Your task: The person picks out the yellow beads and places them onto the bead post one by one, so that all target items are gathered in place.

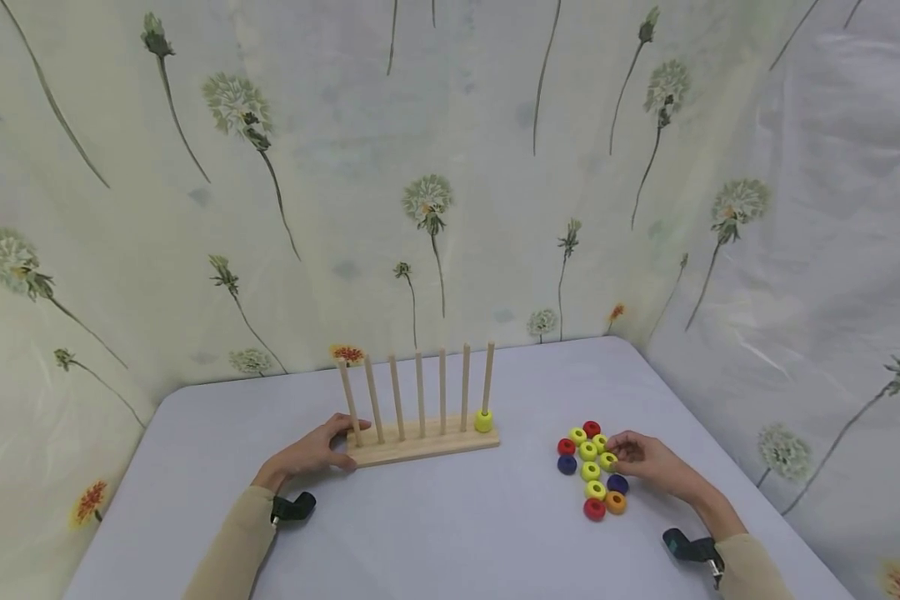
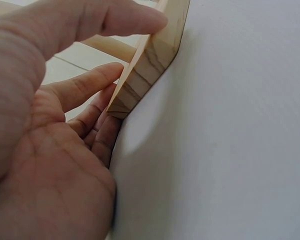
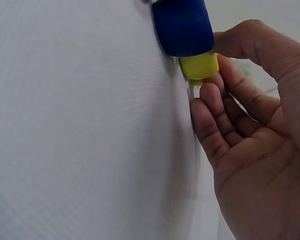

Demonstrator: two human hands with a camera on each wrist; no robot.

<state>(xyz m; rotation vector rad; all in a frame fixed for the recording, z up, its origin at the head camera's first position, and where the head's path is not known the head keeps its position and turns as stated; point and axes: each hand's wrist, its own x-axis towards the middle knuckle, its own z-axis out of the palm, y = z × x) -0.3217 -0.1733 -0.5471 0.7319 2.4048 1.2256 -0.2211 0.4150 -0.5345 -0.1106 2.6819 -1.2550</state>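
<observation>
A wooden peg rack (image 1: 423, 446) with a row of upright pegs stands on the table. One yellow bead (image 1: 483, 421) sits at the bottom of its rightmost peg. My left hand (image 1: 311, 450) grips the rack's left end, and in the left wrist view the thumb lies along one edge of the wooden base (image 2: 152, 62) with fingers at the opposite edge. At the right, my right hand (image 1: 648, 458) pinches a yellow bead (image 3: 200, 66) between thumb and fingers at the edge of the loose group. A dark blue bead (image 3: 184, 27) partly covers it in the right wrist view.
Loose beads lie close together left of my right hand: several yellow ones (image 1: 590, 471), red ones (image 1: 594, 509), an orange one (image 1: 616, 502) and dark blue ones (image 1: 567, 464). A white cloth covers the table (image 1: 420, 533). Behind it hangs a dandelion-print curtain (image 1: 345, 208).
</observation>
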